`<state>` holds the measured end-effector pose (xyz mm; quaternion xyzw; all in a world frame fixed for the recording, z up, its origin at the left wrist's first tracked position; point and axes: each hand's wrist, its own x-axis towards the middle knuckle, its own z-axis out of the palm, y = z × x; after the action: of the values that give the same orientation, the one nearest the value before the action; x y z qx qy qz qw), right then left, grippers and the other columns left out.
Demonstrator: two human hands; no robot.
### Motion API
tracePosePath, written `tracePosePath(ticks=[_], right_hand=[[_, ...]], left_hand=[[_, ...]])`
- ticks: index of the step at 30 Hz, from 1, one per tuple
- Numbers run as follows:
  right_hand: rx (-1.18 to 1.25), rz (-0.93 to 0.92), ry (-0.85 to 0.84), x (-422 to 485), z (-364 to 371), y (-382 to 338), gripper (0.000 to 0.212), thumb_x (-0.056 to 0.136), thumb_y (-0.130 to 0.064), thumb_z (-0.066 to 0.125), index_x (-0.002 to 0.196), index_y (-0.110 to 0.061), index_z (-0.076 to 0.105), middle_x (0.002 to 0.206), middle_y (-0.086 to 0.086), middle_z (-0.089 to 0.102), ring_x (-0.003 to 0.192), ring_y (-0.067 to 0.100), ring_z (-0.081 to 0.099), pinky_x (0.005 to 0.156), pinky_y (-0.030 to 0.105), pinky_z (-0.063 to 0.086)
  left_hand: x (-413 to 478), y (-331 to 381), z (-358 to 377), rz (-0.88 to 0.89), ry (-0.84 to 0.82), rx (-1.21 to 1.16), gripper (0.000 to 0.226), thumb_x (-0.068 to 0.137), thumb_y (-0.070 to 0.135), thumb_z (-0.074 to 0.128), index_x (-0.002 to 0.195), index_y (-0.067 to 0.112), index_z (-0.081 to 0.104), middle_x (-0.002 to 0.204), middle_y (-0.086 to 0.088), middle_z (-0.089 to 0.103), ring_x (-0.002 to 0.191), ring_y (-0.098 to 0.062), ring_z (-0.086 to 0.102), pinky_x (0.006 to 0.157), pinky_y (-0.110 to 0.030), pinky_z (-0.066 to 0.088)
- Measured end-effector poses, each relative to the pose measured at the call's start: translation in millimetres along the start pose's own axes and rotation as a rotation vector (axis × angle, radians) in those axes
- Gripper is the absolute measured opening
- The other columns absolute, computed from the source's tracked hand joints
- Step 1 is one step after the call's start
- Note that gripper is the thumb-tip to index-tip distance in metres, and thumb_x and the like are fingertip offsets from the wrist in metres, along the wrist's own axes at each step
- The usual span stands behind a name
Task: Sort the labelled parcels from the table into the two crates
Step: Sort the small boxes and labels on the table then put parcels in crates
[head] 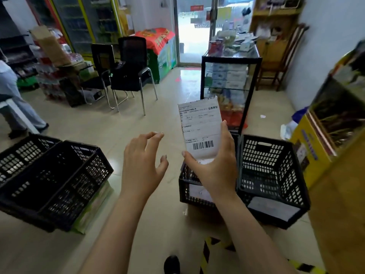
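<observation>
My right hand [214,167] grips a small white parcel [200,127] by its lower end, its shipping label and barcode facing me. The parcel is upright in the air above the floor. My left hand [143,163] hovers just left of it, fingers spread and holding nothing. Two black perforated crates stand below on the right: one crate [186,191] sits partly behind my right hand with a white parcel inside, the other crate [273,175] is to its right and holds a flat white parcel. More black crates [53,180] are on the left.
A glass display cabinet [230,86] stands beyond the right crates. Black chairs [132,74] sit at mid left, stacked cartons [333,123] at the right edge. A person's legs [17,103] are at far left. Yellow-black tape [206,252] marks the floor near my shoe.
</observation>
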<state>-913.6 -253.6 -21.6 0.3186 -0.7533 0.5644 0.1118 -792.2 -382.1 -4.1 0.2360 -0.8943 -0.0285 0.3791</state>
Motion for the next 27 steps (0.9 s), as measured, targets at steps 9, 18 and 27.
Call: tracePosePath(ticks=[9,18,27], right_hand=[[-0.035,0.102,0.125,99.1,58.8,28.6,0.114,0.066,-0.049,0.085,0.155,-0.026,0.017,0.153,-0.007,0.030,0.140,0.007,0.028,0.109,0.027,0.036],[-0.076,0.212,0.200,145.6,81.4,73.1,0.114,0.067,-0.048,0.086,0.155,-0.030,0.015,0.155,-0.011,0.028,0.141,0.002,0.026,0.109,0.022,0.032],[-0.045,0.295,0.224,211.4,78.8,141.0,0.114,0.067,-0.045,0.087,0.155,-0.028,0.016,0.146,-0.019,0.029,0.133,-0.008,0.025,0.086,-0.010,0.024]], left_hand=[[110.2,-54.4,86.7,0.116,-0.026,-0.142,0.058,0.068,0.011,0.079,0.123,0.012,0.060,0.116,-0.007,0.059,0.103,-0.027,0.053,0.090,-0.042,0.041],[161.1,-66.5,163.6,0.182,-0.100,-0.206,0.057,0.069,0.013,0.079,0.123,0.012,0.060,0.116,-0.007,0.058,0.104,-0.026,0.051,0.091,-0.043,0.043],[218.5,-43.6,239.6,0.198,-0.158,-0.210,0.058,0.069,0.015,0.079,0.124,0.013,0.059,0.115,-0.006,0.059,0.104,-0.026,0.053,0.091,-0.042,0.043]])
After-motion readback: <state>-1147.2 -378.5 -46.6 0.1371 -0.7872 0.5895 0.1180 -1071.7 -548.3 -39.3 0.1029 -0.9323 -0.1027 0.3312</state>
